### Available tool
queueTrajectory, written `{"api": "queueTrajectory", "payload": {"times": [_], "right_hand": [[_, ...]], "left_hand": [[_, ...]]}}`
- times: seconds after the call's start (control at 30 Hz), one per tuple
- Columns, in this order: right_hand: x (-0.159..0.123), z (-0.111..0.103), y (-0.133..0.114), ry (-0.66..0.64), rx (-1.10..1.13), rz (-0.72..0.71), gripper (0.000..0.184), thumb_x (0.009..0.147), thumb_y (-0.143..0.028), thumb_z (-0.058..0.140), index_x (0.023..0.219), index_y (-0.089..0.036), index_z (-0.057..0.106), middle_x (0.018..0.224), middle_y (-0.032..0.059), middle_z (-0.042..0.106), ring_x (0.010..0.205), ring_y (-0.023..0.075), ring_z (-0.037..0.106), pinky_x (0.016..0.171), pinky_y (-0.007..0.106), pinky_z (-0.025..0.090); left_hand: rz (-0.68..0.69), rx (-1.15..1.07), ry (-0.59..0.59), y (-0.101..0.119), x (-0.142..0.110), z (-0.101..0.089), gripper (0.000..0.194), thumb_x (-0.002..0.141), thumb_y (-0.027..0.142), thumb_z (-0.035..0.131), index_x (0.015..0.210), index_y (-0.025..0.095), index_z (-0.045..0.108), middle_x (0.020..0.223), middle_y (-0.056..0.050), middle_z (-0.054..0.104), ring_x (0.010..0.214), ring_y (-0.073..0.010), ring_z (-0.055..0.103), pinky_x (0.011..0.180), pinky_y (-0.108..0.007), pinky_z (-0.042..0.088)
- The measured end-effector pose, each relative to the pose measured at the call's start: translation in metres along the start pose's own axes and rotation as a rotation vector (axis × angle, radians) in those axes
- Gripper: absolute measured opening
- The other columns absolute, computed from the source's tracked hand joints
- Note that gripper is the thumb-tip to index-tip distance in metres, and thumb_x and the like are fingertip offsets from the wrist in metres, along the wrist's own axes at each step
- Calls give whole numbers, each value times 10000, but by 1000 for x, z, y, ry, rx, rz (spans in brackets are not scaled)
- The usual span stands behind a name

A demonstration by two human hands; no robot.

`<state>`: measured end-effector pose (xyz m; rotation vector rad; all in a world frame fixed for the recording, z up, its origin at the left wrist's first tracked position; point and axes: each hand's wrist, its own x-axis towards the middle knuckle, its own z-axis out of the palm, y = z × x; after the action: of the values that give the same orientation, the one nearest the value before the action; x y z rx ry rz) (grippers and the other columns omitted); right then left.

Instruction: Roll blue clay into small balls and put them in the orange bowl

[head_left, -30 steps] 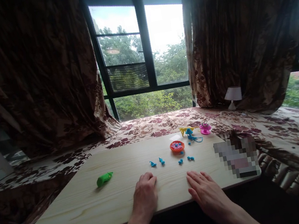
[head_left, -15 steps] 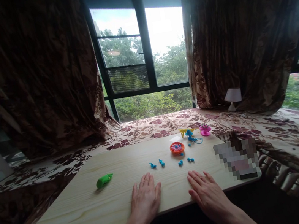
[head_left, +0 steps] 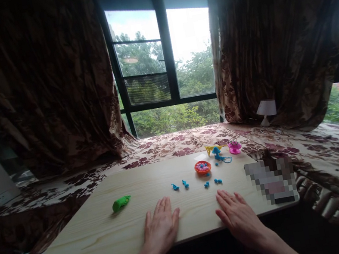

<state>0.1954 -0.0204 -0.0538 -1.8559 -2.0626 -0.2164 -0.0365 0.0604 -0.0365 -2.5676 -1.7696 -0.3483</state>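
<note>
A green clay piece (head_left: 121, 203) is lying toward the left side of the wooden tabletop (head_left: 88, 242). The left hand (head_left: 161, 227) is resting flat and open at the near edge, holding nothing. Small blue clay bits (head_left: 179, 185) are lying just beyond it. The right hand (head_left: 238, 217) is also lying open and empty at the near edge. An orange bowl (head_left: 202, 167) is standing toward the far right corner.

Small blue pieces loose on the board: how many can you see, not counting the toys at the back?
4. Two sit side by side at and, ahead of the left hand. Two more at and, just before the orange bowl. More may be too small to see.
</note>
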Motion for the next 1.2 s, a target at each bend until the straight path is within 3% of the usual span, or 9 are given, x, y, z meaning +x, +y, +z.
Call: {"api": "queueTrajectory", "payload": {"times": [0.17, 0.3, 0.43, 0.53, 0.7, 0.87, 0.97, 1.07, 1.2], "right_hand": [[-29, 5, -9, 14, -2, -79, 539, 901, -461, 278, 1342, -153, 318, 1391, 91, 268, 1283, 230, 238, 1046, 443, 176], [-13, 2, -32, -44, 68, -74, 504, 919, -438, 228, 1331, -172, 343, 1387, 71, 289, 1286, 202, 235, 1051, 409, 162], [8, 1, -21, -42, 58, 1, 463, 924, -397, 226, 1288, -181, 414, 1361, 75, 348, 1265, 211, 286, 1034, 438, 168], [1, 3, -2, -10, 38, 27, 449, 908, -371, 274, 1305, -193, 386, 1368, 67, 339, 1272, 219, 268, 1031, 466, 140], [-10, -7, 21, -39, 166, 6, 432, 838, -171, 340, 1249, -228, 461, 1305, 25, 447, 1246, 203, 307, 1012, 423, 198], [4, -24, 34, -13, 279, 7, 326, 829, -179, 397, 1072, -250, 602, 1154, 34, 560, 1085, 190, 461, 907, 324, 330], [9, -28, 31, 21, 324, -13, 228, 804, -224, 474, 945, -262, 648, 1031, 33, 589, 969, 192, 510, 848, 316, 357], [13, -25, 21, 63, 397, -14, 194, 814, -235, 471, 848, -247, 662, 891, 29, 592, 851, 177, 535, 779, 303, 380], [23, -18, -2, 117, 552, -8, 204, 851, -224, 423, 921, -219, 614, 861, 15, 586, 719, 121, 550, 675, 236, 417]], "left_hand": [[67, -10, 2, 9, -24, 5, 571, 858, 463, 171, 1341, 179, 282, 1432, -52, 232, 1323, -183, 177, 1070, -426, 105], [73, -41, -18, 18, -12, 6, 587, 860, 468, 155, 1333, 152, 298, 1427, -74, 251, 1320, -191, 189, 1064, -427, 127], [15, -37, -18, -3, 2, 2, 583, 858, 450, 180, 1328, 126, 301, 1405, -109, 298, 1302, -239, 235, 1027, -507, 163], [26, -56, -4, -19, -5, 1, 527, 858, 415, 229, 1322, 184, 318, 1393, -65, 341, 1293, -218, 253, 1032, -478, 165], [61, -294, 114, -27, -11, -5, 367, 820, 254, 346, 1113, 253, 566, 1159, -60, 555, 1100, -204, 438, 939, -368, 295], [19, -455, 121, -29, 4, -13, 259, 756, 205, 439, 865, 224, 673, 839, -61, 587, 911, -214, 494, 861, -354, 341], [-28, -625, 105, -22, 9, -14, 246, 748, 264, 480, 897, 191, 661, 878, -69, 619, 913, -218, 527, 862, -349, 361], [-39, -858, 4, -6, 5, -16, 379, 780, 391, 459, 1034, 152, 607, 900, -73, 659, 864, -193, 585, 792, -306, 435], [-40, -1128, -138, 17, -9, -20, 454, 813, 441, 410, 1131, 145, 541, 928, -87, 675, 854, -164, 615, 766, -287, 475]]}}
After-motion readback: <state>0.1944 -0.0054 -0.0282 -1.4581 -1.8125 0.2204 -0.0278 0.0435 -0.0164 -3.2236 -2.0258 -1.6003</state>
